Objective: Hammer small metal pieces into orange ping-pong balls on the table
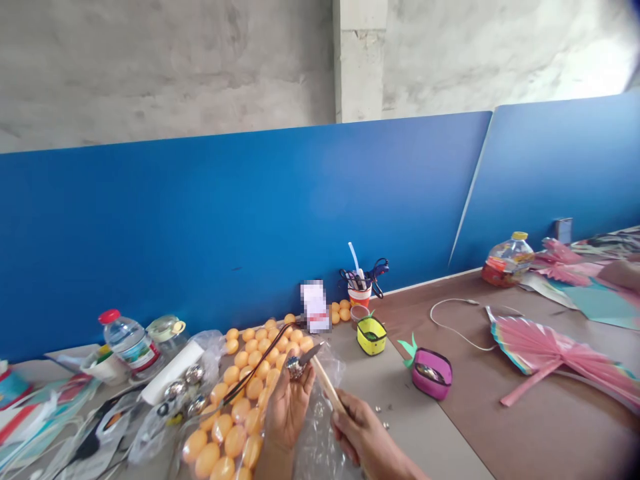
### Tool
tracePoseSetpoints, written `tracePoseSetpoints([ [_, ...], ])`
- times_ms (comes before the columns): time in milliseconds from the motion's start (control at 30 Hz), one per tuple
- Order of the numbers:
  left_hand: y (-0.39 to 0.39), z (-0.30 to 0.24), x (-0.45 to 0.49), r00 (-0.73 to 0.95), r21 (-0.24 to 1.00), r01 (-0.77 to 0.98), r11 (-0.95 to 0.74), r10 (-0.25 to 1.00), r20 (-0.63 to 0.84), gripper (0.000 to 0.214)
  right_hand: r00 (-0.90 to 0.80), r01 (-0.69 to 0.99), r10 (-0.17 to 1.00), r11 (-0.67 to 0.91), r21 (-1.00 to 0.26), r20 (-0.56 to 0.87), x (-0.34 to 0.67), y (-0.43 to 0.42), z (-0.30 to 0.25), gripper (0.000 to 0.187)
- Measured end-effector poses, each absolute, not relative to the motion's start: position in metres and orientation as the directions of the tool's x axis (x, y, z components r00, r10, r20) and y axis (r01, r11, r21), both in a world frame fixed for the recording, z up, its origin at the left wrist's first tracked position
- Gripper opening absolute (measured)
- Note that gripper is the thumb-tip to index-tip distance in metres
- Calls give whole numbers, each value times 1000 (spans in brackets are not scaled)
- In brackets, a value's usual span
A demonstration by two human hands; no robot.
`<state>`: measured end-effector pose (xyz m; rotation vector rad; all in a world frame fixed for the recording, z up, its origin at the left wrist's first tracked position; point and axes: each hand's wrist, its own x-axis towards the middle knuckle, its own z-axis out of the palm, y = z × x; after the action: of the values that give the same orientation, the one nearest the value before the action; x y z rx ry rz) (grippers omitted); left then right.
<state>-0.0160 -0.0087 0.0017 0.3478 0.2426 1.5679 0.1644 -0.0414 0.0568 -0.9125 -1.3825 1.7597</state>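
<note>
My left hand (287, 410), palm up, has its fingers curled around a small shiny silver ball (294, 367). In my right hand (363, 430) is the pale wooden handle of a tool (327, 383). A dark pointed metal head (312, 353) sits at the handle's far end, against or just beside the ball; I cannot tell if they touch. Beneath both hands lies a clear plastic bag (320, 440). Orange balls (235, 440) in clear plastic spread to the left of my left hand. Small shiny bits (385, 425) lie right of my right hand.
A yellow basket (371, 341) and a purple basket (440, 383) stand to the right. Silver balls (194, 375) in plastic and a red-capped bottle (133, 343) are leftward. Pink pleated fans (555, 353) lie far right, near another person's hand (623, 273). A blue partition (250, 220) rises behind.
</note>
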Motion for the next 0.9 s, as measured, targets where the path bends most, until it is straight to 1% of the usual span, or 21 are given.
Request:
tracePoseSetpoints([
  [100, -9, 0, -16, -67, 384, -920, -75, 997, 33, 41, -493, -183, 868, -171, -968, -61, 165, -40, 54, 46],
  [167, -8, -1, -17, -106, 407, -907, -108, 994, 27, 44, -493, -199, 869, -156, -967, -39, 166, -40, 53, 50],
  [200, -7, -1, -18, -123, 416, -901, -122, 992, 24, 45, -502, -177, 864, -152, -972, -43, 166, -40, 53, 49],
  [300, -5, -2, -19, -188, 425, -888, -172, 982, 5, 44, -531, -76, 842, -159, -984, -95, 166, -42, 55, 38],
  [367, -5, 0, -19, -223, 437, -877, -201, 975, 2, 44, -528, -75, 843, -170, -983, -105, 165, -43, 59, 36],
  [467, -7, 5, -15, -212, 493, -851, -182, 977, -4, 41, -516, -130, 854, -157, -979, -68, 167, -45, 65, 41],
  [567, -9, 10, -9, -214, 533, -832, -157, 976, -47, 39, -513, -151, 858, -130, -980, -35, 170, -45, 68, 48],
  [633, -9, 13, -7, -220, 508, -846, -163, 974, -54, 36, -505, -149, 863, -118, -982, -27, 171, -43, 66, 50],
  [767, -6, 15, -8, -184, 407, -901, -150, 982, -45, 36, -490, -137, 871, -101, -985, -21, 171, -39, 58, 47],
  [900, -6, 7, -12, -139, 428, -894, -130, 990, 9, 43, -510, -34, 855, -128, -991, -93, 170, -40, 58, 37],
])
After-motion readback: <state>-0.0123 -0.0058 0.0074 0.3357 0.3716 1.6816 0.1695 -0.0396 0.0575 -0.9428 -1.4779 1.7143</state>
